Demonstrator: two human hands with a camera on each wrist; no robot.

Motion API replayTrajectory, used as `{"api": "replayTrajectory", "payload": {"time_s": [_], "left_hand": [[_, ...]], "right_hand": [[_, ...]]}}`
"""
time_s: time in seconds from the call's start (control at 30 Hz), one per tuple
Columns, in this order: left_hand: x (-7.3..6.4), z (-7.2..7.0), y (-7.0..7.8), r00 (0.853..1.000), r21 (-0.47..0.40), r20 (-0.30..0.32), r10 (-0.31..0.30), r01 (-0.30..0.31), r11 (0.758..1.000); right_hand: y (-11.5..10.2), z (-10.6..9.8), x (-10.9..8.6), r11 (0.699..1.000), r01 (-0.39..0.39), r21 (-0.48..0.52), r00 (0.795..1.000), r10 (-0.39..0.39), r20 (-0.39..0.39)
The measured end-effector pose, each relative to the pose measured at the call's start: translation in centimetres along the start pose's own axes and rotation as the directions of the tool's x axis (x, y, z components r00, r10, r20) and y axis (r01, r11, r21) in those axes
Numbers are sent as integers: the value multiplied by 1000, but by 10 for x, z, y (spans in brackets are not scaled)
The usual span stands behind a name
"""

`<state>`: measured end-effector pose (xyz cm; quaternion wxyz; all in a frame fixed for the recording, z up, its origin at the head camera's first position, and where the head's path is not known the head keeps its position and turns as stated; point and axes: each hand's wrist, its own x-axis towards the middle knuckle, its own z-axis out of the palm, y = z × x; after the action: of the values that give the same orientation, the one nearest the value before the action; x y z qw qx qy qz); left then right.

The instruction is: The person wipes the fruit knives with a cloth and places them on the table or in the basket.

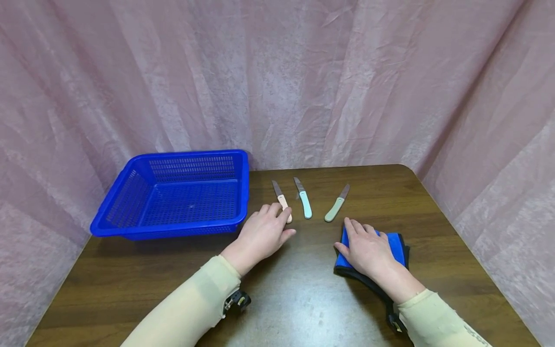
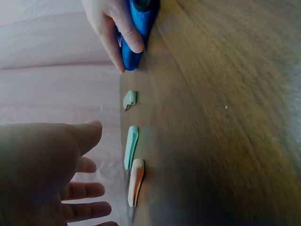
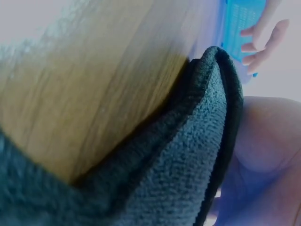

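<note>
Three small folding knives with blades out lie apart on the wooden table: one with a pale pink handle (image 1: 282, 198), one turquoise (image 1: 306, 206), one light green (image 1: 336, 209). My left hand (image 1: 264, 232) is over the handle end of the pink one, fingers loosely spread. From the left wrist view, that hand (image 2: 37, 165) looks apart from the pink knife (image 2: 136, 183), gripping nothing. On a folded blue cloth with black edging (image 1: 395, 246) rests my right hand (image 1: 367, 248), its fingers fairly straight over the top. In the right wrist view, the cloth's folded edge (image 3: 183, 155) hides much of this hand.
A blue plastic basket (image 1: 169, 228) with perforated sides stands at the table's back left, with nothing inside it. Behind the table (image 1: 295, 284) and along its sides hang pink curtains (image 1: 277, 86). Each wrist carries a small black camera mount.
</note>
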<state>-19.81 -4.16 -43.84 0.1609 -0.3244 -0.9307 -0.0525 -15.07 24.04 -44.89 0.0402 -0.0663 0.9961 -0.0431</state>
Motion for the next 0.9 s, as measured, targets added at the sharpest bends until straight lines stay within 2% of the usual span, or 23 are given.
{"api": "replayTrajectory", "payload": {"time_s": [0.37,0.63,0.8,0.9], "left_hand": [[15,10,1,990,-47,73,-119,123,991],[28,10,1,984,-48,118,-131,137,989],[37,12,1,972,-10,177,-157,161,987],[42,15,2,961,6,219,-170,172,985]], "right_hand": [[-7,1,-3,998,62,-24,998,-62,-9],[-8,-3,-8,991,127,-34,991,-128,-40],[-7,-3,-10,984,174,-24,984,-175,-35],[-3,-3,-11,985,173,15,983,-171,-73]]}}
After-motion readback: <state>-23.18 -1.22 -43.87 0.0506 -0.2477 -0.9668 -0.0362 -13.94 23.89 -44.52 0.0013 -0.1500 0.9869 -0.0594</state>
